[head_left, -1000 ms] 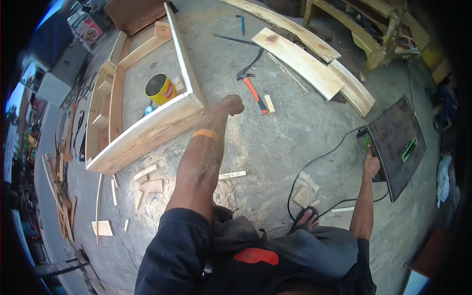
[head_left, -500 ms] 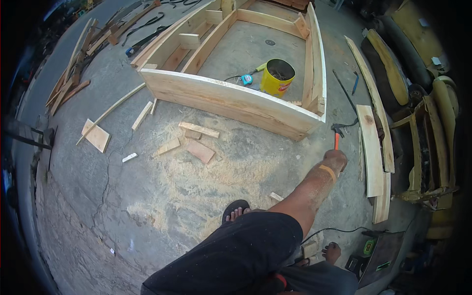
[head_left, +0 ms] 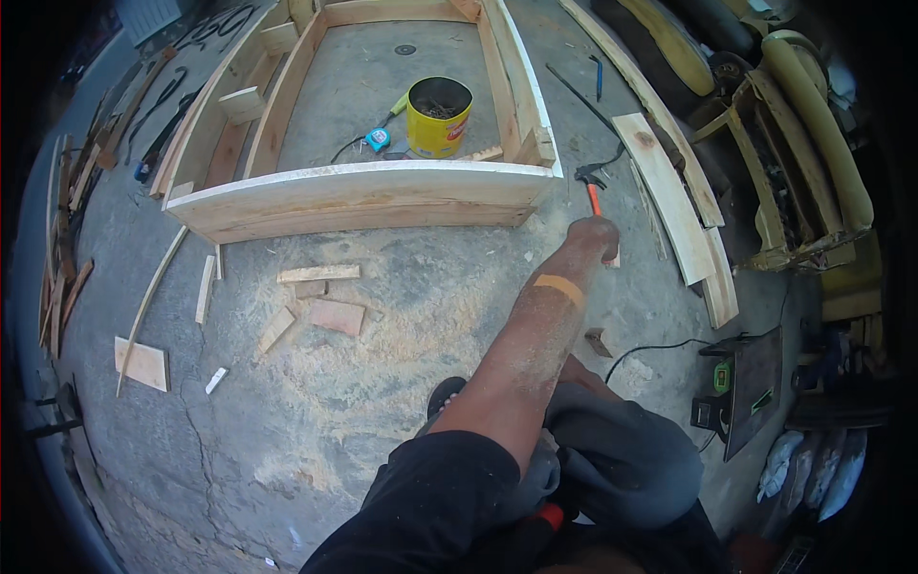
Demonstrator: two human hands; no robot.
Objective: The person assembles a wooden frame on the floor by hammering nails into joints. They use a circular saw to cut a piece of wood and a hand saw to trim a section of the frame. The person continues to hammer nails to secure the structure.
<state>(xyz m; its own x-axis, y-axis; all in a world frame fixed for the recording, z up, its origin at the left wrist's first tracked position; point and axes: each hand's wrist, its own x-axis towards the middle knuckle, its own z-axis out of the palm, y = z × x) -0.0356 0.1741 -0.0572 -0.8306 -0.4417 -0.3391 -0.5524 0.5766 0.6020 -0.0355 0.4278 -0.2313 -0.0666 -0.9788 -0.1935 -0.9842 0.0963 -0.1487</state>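
On the concrete floor [head_left: 402, 316], the wooden frame [head_left: 363, 191] is lying, its right corner close to the hammer [head_left: 591, 187]. The left hand [head_left: 595, 239] is closing around the hammer handle; lifting it probably comes next. The right hand is not showing.

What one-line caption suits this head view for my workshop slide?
Left hand grips an orange-handled hammer beside the wooden frame.

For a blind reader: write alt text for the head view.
A person's left hand grips an orange-handled hammer on a sawdust-strewn concrete floor, beside the corner of a large wooden frame. A yellow can stands inside the frame.
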